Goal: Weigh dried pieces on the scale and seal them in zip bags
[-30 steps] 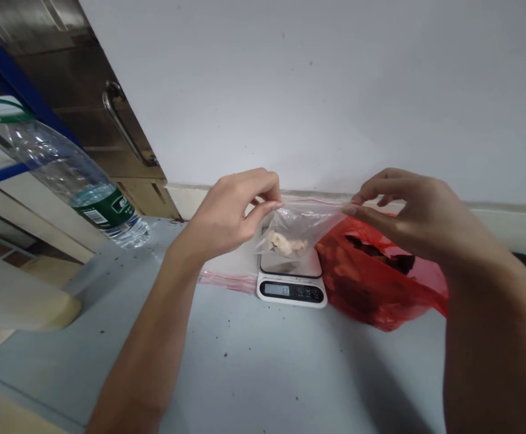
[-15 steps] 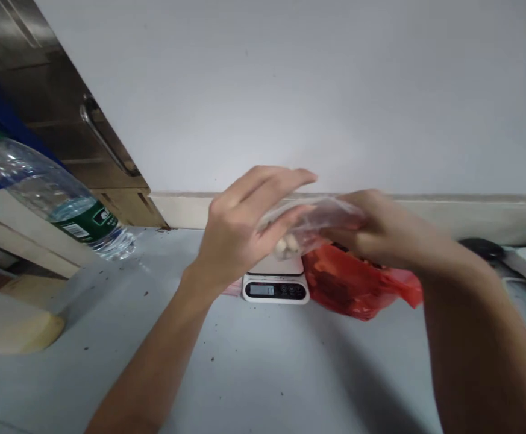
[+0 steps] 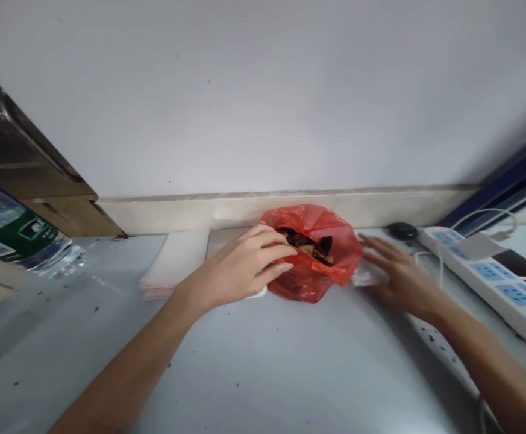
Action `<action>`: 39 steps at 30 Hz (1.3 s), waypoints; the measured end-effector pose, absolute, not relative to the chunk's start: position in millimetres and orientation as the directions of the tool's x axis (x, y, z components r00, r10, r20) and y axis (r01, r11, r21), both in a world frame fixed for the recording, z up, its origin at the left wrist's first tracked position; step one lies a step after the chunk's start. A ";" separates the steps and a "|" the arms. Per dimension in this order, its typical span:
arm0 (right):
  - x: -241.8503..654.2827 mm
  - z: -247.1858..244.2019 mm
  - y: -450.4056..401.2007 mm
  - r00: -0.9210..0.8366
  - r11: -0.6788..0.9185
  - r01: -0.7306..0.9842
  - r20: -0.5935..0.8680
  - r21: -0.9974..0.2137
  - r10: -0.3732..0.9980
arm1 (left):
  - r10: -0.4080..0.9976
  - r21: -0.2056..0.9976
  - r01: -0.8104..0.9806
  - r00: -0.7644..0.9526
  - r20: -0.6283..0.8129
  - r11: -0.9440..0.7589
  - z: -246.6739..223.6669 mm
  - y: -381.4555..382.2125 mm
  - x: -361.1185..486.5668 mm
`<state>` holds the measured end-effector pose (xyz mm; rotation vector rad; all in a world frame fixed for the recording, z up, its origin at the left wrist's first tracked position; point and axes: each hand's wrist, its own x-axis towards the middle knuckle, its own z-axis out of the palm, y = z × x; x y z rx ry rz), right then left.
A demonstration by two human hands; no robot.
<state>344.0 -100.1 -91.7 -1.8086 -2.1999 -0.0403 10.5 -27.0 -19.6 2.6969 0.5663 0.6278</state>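
A red plastic bag (image 3: 299, 283) stands with its mouth open, and dark dried pieces (image 3: 308, 244) with some paler bits show inside. My left hand (image 3: 249, 262) reaches over the scale (image 3: 222, 238), its fingers spread and slightly curved at the bag's left rim. The scale is mostly covered by that hand; part of its plate and a white corner show. My right hand (image 3: 396, 274), blurred, is at the bag's right side with fingers stretched out. Beside its fingers lies a crumpled clear plastic bag (image 3: 369, 274), whose contents I cannot make out.
Left of the scale lies a white stack with pink edges (image 3: 172, 265). A water bottle (image 3: 28, 235) with a green label is at the far left. On the right are a power strip (image 3: 488, 277) with cables and a black rounded object (image 3: 402, 231). The wall (image 3: 263, 120) rises behind.
My right hand has moved right and down from above the scale, with the clear bag now beside the red bag. My left hand has shifted to the red bag's rim. The view has turned right.
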 end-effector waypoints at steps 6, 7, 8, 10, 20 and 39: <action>332.1 -57.9 -114.7 -0.038 0.189 0.898 0.358 -0.398 0.933 | 0.703 0.777 0.077 0.489 0.516 -0.624 -20.0 -32.5 26.5; 324.3 -45.2 -115.1 0.012 0.186 0.891 0.433 -0.413 0.901 | 0.769 0.854 -0.028 0.420 0.482 -0.520 -18.9 -32.4 28.7; 314.6 -33.2 -114.7 0.037 0.202 0.885 0.495 -0.420 0.868 | 0.829 0.905 -0.144 0.363 0.425 -0.401 -17.5 -32.0 30.6; 289.8 -14.7 -111.6 -0.015 0.277 0.861 0.522 -0.427 0.853 | 0.923 0.916 -0.371 0.277 0.268 -0.155 -13.6 -30.2 33.0; 171.3 -20.6 -79.0 -0.340 0.567 0.702 0.497 -0.431 0.798 | 0.903 0.460 -0.832 0.107 -0.415 0.310 -13.0 -22.3 32.6; 141.9 -16.1 -63.7 -0.335 0.490 0.814 0.436 -0.313 0.835 | 0.947 0.615 -0.768 -0.034 -0.318 0.179 -32.5 -2.5 19.4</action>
